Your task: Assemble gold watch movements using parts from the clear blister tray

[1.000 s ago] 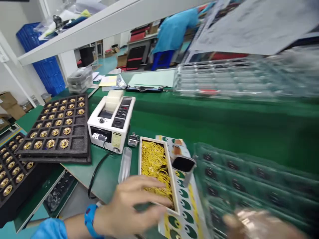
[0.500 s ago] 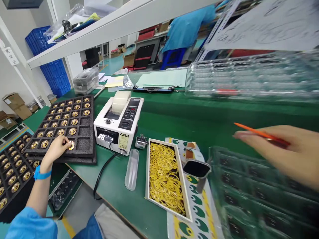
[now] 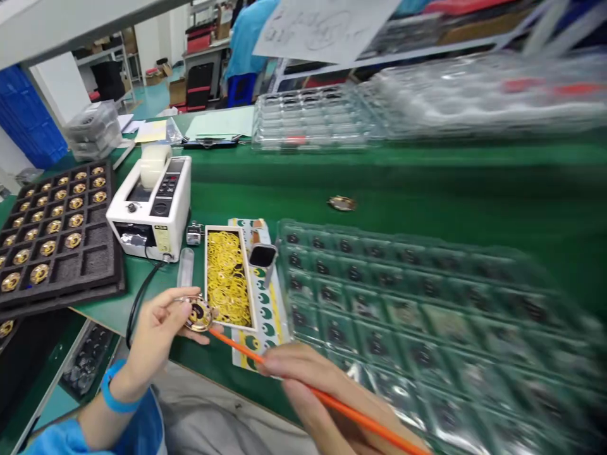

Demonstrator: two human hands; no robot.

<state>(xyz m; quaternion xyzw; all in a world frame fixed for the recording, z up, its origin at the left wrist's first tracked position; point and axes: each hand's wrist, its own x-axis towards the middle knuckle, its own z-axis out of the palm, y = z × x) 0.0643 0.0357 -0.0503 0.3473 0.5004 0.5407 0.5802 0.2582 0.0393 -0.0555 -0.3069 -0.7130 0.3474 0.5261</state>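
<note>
My left hand (image 3: pixel 165 322) pinches a round gold-rimmed watch part (image 3: pixel 198 314) between thumb and fingers, in front of the box of yellow rings. My right hand (image 3: pixel 322 392) is closed around a long orange stick (image 3: pixel 237 346). The stick's thin tip meets the rim of the watch part, or lies very close to it; which one I cannot tell. At the left, a black foam tray (image 3: pixel 97 260) has similar gold round parts in many of its cells, with several bare cells along its near right side.
A white tape dispenser (image 3: pixel 149 208) stands beside the foam tray. Yellow rings (image 3: pixel 227 278) fill a shallow white box. A smartwatch (image 3: pixel 262 255) rests by it. A clear compartment tray (image 3: pixel 379 303) with small dark parts spreads across the right. Behind it lies a small metallic piece (image 3: pixel 341 203).
My left hand has lifted the watch part out of the foam tray and brought it rightward. My right hand has brought the orange stick to it. The view has swung right.
</note>
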